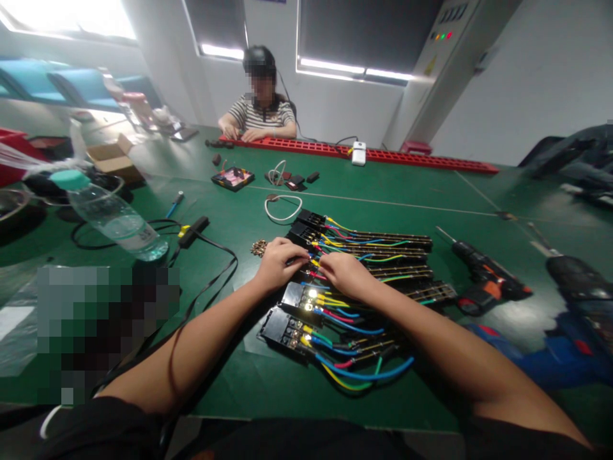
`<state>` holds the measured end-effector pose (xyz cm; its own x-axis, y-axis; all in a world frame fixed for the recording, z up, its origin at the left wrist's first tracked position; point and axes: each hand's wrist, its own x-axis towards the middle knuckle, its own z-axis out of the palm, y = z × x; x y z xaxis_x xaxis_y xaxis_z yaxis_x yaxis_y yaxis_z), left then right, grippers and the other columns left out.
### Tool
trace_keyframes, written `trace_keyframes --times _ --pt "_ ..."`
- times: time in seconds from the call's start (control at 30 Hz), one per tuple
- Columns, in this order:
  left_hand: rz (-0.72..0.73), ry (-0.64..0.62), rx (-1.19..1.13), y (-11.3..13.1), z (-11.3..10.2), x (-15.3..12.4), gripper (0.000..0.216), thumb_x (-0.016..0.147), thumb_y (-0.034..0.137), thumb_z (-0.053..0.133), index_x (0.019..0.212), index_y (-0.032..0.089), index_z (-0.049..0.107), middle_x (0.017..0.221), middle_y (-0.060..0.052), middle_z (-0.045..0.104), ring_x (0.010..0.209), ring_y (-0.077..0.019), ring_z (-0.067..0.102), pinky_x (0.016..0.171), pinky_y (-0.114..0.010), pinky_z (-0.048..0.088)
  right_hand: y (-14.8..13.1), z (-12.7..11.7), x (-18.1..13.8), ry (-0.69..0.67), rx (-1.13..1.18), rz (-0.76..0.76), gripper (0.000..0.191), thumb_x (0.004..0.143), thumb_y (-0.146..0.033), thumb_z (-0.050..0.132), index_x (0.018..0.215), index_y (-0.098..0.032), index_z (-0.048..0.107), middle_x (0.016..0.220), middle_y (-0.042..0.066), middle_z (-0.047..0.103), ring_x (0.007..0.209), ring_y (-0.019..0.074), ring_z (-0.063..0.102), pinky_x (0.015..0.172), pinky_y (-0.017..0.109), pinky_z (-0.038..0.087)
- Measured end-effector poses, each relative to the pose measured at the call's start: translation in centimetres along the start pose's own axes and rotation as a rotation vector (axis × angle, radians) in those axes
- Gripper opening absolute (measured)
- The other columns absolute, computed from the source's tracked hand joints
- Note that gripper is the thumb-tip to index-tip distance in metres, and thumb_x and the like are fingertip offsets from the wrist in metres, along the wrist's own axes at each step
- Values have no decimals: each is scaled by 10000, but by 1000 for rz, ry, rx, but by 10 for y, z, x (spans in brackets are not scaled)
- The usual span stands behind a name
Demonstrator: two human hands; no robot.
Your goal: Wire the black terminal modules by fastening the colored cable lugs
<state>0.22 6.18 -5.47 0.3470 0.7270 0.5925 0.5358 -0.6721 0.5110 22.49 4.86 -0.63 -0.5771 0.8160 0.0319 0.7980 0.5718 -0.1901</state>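
Several black terminal strips (383,255) with red, blue, yellow and green wires lie side by side on the green table (230,383). My left hand (279,262) rests on the end of one strip, fingers curled and pinched on a wire end there. My right hand (345,273) lies just right of it over the same strip, its fingers bent down among the wires (335,313); what they grip is hidden. A small pile of brass screws (259,247) sits just left of my left hand.
A red and black power drill (483,281) lies to the right, a blue one (575,319) beyond it. A water bottle (110,214) and black cables (211,255) lie left. A white cable loop (282,207) and small boxes sit further back. Another person (258,108) sits across behind a red rail (407,156).
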Motion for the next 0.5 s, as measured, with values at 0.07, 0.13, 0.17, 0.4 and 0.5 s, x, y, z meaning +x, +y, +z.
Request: trace_keyframes --times 0.07,0.13,0.17,0.4,0.5 --pt "38 -9 -6 0 -1 2 134 943 323 670 944 235 771 1027 -24 789 958 -195 660 923 -402 441 0 0 0 5 -11 -3 229 1019 -274 533 863 -177 668 862 54 693 761 160 542 680 283 288" --pt "38 -22 3 1 -3 3 138 947 327 666 942 236 769 1043 -26 786 985 -195 667 936 -405 427 -1 0 0 8 -25 -4 226 1021 -273 529 873 -179 671 878 57 703 785 166 560 687 288 286" --pt "30 -27 10 2 -3 4 136 946 328 667 945 239 770 1044 -25 786 994 -196 667 939 -406 422 -1 -1 0 6 -31 -2 224 1022 -271 527 880 -179 673 886 59 708 798 169 568 691 290 286" --pt "13 -74 4 6 -8 8 108 914 323 700 923 241 768 1016 -14 783 985 -197 674 951 -409 406 -4 -3 -1 -13 -44 10 229 1026 -262 516 889 -178 680 891 62 713 814 170 580 695 289 280" --pt "1 -96 -20 7 -8 9 117 911 328 693 933 238 763 999 -11 785 976 -201 675 959 -407 415 -5 -4 -1 -11 -44 6 238 1029 -256 505 890 -177 682 897 64 716 816 171 585 695 290 287"
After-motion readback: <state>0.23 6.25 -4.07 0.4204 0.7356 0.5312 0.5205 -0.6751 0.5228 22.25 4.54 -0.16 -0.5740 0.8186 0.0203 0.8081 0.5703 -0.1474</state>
